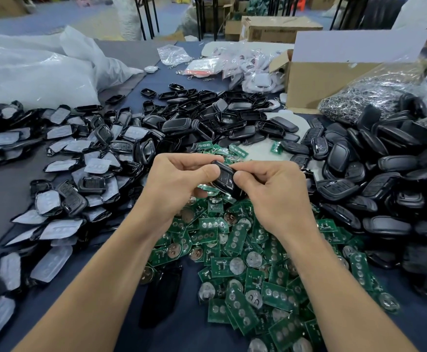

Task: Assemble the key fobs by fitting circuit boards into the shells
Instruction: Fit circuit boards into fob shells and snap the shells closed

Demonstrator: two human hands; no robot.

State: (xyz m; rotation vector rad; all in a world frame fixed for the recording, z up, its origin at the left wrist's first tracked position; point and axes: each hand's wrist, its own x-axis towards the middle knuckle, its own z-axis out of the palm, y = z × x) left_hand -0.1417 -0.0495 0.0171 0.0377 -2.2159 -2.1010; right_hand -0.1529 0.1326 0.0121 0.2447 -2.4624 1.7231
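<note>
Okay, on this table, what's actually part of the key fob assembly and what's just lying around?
In the job: key fob, gripped by left hand and right hand; green circuit boards; black shells; shells with white pads.

Lying about: cardboard box; clear plastic bags; bag of metal rings.

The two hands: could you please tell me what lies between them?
In the head view, a black key fob sits between the left hand and right hand, gripped by both.
</note>
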